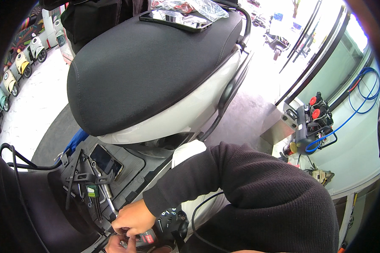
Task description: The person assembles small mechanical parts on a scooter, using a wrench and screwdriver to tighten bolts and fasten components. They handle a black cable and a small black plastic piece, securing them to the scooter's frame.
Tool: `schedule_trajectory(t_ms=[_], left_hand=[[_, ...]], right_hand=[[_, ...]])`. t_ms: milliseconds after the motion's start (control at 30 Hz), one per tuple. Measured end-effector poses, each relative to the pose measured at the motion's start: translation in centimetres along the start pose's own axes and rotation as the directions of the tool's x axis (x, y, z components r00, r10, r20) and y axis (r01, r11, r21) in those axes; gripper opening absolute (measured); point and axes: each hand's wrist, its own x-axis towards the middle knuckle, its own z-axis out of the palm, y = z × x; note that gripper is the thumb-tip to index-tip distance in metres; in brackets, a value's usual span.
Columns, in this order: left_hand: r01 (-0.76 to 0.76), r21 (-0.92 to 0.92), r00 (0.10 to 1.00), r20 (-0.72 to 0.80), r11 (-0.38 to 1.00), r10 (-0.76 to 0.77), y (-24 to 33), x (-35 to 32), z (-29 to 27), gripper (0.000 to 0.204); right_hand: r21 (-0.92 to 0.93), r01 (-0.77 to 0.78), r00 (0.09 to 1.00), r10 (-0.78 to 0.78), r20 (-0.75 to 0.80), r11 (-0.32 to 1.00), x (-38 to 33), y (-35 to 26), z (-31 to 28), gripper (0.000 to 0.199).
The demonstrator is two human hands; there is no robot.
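Note:
My right hand [135, 217] reaches down from a dark ribbed sleeve, its fingers curled and pinched close to my left hand [119, 244]. The left hand is closed too, partly cut off by the lower edge. Between and beside them shows a dark grey tool-like body with a red label [147, 237]; its kind is unclear, and what the fingertips grip is hidden. Just right of it lies a black tray [168, 227] with several small bolts. Beyond the hands, on the scooter's footboard [133, 162], lie a ratchet wrench [107, 189], a phone [107, 160] and black metal brackets [85, 177].
The scooter's black seat [152, 71] fills the upper middle, with a tablet [175, 20] and a clear plastic bag [209, 9] on it. At right stand an air compressor [312, 124] and a coiled blue hose [367, 84]. Several scooters [23, 63] line the far left.

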Motion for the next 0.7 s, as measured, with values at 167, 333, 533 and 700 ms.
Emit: schedule_trajectory(t_ms=[167,333,533,700], left_hand=[[0.025,-0.015,1.0,0.006,1.0,-0.025,0.2,-0.1,0.0,0.031],[0.063,0.011,0.997,0.054,0.998,-0.063,0.2,0.0,0.0,0.031],[-0.017,-0.02,1.0,-0.003,1.0,0.017,0.1,0.1,0.2,0.031],[0.015,-0.007,1.0,0.018,1.0,-0.015,0.1,0.0,0.1,0.031]], right_hand=[[-0.004,0.016,1.0,-0.016,-0.001,1.0,0.2,0.6,0.4,0.024],[-0.153,-0.017,0.999,0.022,0.033,0.988,0.1,-0.2,-0.3,0.022],[-0.27,-0.205,0.971,0.23,0.063,0.941,-0.3,-0.7,-0.9,0.028],[-0.043,-0.021,0.999,0.022,0.031,0.999,-0.4,-0.4,-0.6,0.032]])
